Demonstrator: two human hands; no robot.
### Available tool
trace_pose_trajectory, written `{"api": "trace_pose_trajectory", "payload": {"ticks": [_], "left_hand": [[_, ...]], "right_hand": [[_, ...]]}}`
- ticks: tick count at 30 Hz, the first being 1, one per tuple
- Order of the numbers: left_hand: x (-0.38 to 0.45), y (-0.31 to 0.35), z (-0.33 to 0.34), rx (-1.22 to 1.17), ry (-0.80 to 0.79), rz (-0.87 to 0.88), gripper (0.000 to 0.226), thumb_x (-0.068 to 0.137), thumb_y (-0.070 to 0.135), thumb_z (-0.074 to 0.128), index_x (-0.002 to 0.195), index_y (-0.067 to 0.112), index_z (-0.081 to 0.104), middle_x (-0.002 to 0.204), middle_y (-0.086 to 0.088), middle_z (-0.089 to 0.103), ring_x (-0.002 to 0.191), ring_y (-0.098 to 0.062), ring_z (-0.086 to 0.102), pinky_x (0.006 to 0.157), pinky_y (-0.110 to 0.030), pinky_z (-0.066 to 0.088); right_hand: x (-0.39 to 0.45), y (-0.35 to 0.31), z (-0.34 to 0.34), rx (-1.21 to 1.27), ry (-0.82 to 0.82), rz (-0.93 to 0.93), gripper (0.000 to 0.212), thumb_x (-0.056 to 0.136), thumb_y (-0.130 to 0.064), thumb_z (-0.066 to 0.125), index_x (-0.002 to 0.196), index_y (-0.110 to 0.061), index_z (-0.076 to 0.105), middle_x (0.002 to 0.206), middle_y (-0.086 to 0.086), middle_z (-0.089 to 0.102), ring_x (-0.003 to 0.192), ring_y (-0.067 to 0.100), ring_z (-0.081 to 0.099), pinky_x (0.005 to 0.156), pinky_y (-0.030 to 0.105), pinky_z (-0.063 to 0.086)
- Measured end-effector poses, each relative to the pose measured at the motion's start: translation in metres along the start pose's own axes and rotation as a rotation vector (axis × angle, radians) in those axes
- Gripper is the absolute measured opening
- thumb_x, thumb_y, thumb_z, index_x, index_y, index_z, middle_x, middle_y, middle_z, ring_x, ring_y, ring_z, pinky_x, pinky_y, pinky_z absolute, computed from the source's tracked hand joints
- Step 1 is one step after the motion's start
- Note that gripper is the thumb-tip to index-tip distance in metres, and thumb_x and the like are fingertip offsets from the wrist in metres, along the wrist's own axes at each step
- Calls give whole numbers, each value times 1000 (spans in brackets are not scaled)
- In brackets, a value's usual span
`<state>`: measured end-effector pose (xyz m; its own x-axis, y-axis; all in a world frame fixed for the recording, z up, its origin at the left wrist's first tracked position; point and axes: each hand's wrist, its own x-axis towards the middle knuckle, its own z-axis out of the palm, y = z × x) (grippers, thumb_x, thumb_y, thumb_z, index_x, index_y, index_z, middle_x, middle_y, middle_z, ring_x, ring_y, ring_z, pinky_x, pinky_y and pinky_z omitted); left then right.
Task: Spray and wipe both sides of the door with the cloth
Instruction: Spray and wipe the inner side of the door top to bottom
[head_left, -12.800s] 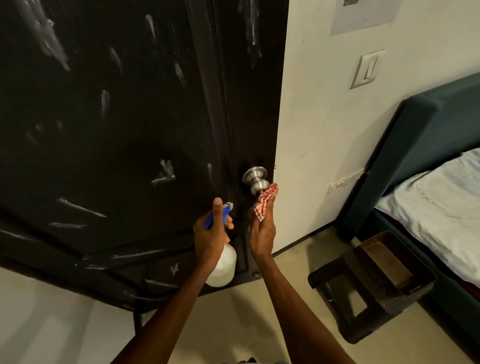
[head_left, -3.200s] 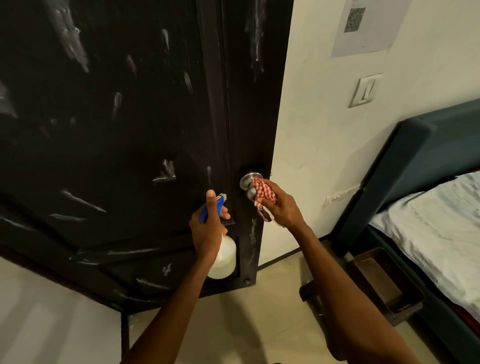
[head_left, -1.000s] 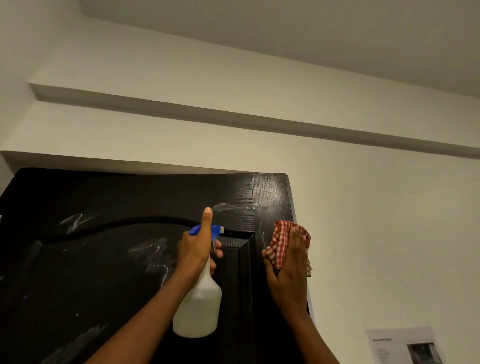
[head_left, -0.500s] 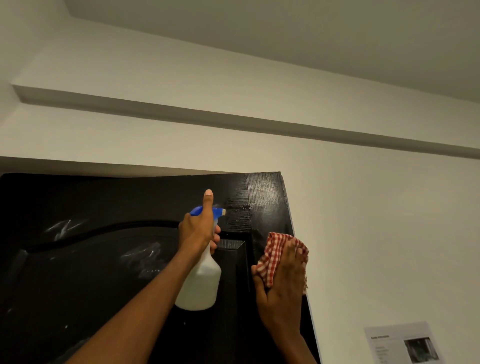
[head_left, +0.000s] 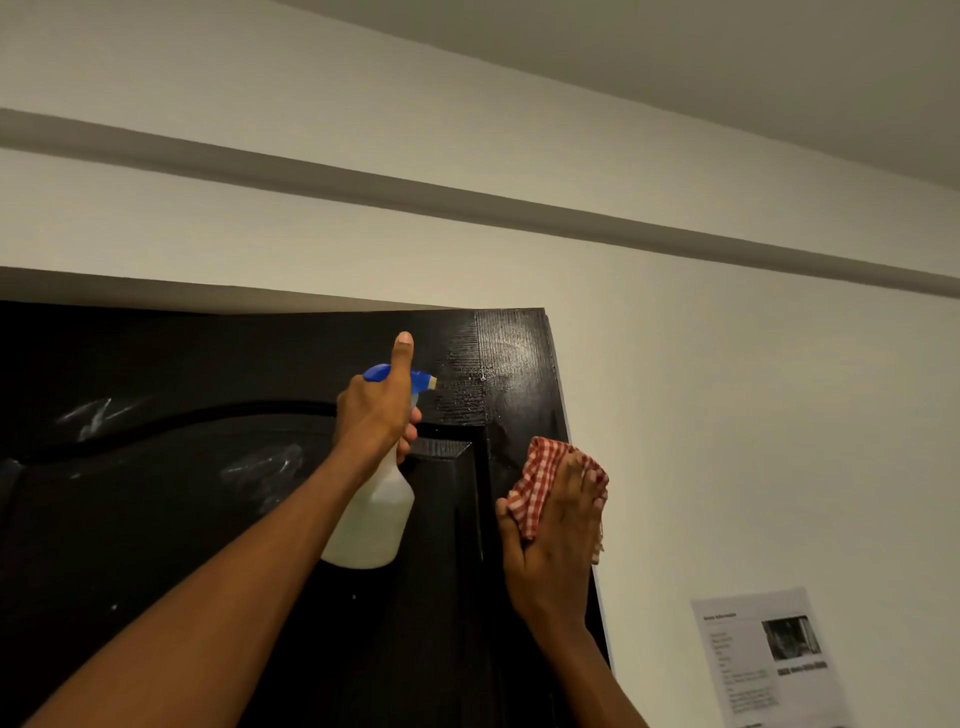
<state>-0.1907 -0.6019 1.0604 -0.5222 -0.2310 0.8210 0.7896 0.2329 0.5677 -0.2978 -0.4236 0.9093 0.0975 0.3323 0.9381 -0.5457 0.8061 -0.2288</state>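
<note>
**Spraying the top corner of the door, cloth ready just below**

You are looking up at the top right corner of a black door (head_left: 208, 519), with pale wall above and to the right. Your left hand (head_left: 376, 415) grips the neck of a white spray bottle (head_left: 371, 519), thumb raised straight up, the other fingers curled around the trigger side. The blue nozzle points right at the door's top corner, where fine droplets (head_left: 483, 376) shine on the wood grain. Your right hand (head_left: 553, 540) presses a red-and-white checked cloth (head_left: 535, 483) flat against the door's right-hand stile, just below the wet patch, fingers straight and spread over it.

To do this step well, keep the nozzle close and aimed at the door face, so mist stays off the wall. Then slide the cloth up into the droplets before they run, probably working from the top edge down. White smears (head_left: 260, 467) show further left on the panel; those likely need the same treatment. A printed sheet (head_left: 769, 665) hangs on the wall, lower right; keep spray away from it.
</note>
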Motion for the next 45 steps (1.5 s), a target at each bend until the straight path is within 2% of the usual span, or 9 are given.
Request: {"api": "trace_pose_trajectory", "payload": {"ticks": [11,16,22,24,29,36,40,42,45], "left_hand": [[11,-19,-28,-30,61,5,66,95,72,36,85,12,63,75,-9,69,55,-17,63,40,-24,47],[16,-27,-45,-27,78,-10,64,95,71,37,93,13,63,79,-9,68,61,-17,64,44,-25,47],[17,-32,-67,-10,104,-23,60,96,70,38,89,15,62,80,-8,69,64,-17,66,45,-26,48],[17,-34,-73,-15,113,-18,59,96,70,38,89,16,62,80,-8,69,64,-17,66,47,-26,48],[18,-40,-79,3,108,-27,58,96,70,37,87,17,60,77,-11,69,59,-20,63,50,-29,48],[26,-41,-80,30,108,-4,67,94,72,37,91,12,64,84,-12,70,64,-20,65,47,-28,47],[34,-36,-76,42,110,9,65,95,71,37,92,12,64,84,-12,70,62,-19,64,43,-25,46],[36,-32,-72,51,120,27,65,95,72,37,90,13,63,82,-11,70,60,-18,64,40,-23,46],[35,-32,-62,64,128,53,66,94,73,37,90,13,64,81,-12,71,60,-20,65,42,-25,47]], "right_hand": [[39,-16,21,-312,-118,-330,84,100,-68,28,162,-14,11,169,12,6,156,32,-5,124,49,-2],[75,-41,55,-410,-167,-183,80,100,-65,25,160,-13,19,167,15,14,154,38,0,121,60,-5],[141,-100,97,-395,-277,-98,79,102,-62,23,161,-12,6,168,17,0,154,40,-6,118,63,-15],[152,-123,110,-356,-368,-208,78,102,-63,21,161,-16,1,168,14,-6,154,39,-9,118,59,-19],[132,-139,119,-488,-626,-816,71,103,-58,26,161,-28,-2,169,1,-9,155,24,-11,123,51,-13],[209,-49,65,-395,-348,-137,72,103,-62,17,161,-25,-6,168,5,-11,154,29,-14,122,52,-16],[226,-66,84,-369,-264,-22,71,104,-60,18,162,-25,-2,169,7,-9,154,35,-13,117,55,-22],[211,-94,103,-308,-294,-145,65,105,-58,22,161,-27,8,169,5,0,155,36,-3,118,54,-18],[178,-119,122,-367,-541,-679,61,105,-56,27,160,-36,10,169,-4,7,156,27,1,124,52,-8]]}}
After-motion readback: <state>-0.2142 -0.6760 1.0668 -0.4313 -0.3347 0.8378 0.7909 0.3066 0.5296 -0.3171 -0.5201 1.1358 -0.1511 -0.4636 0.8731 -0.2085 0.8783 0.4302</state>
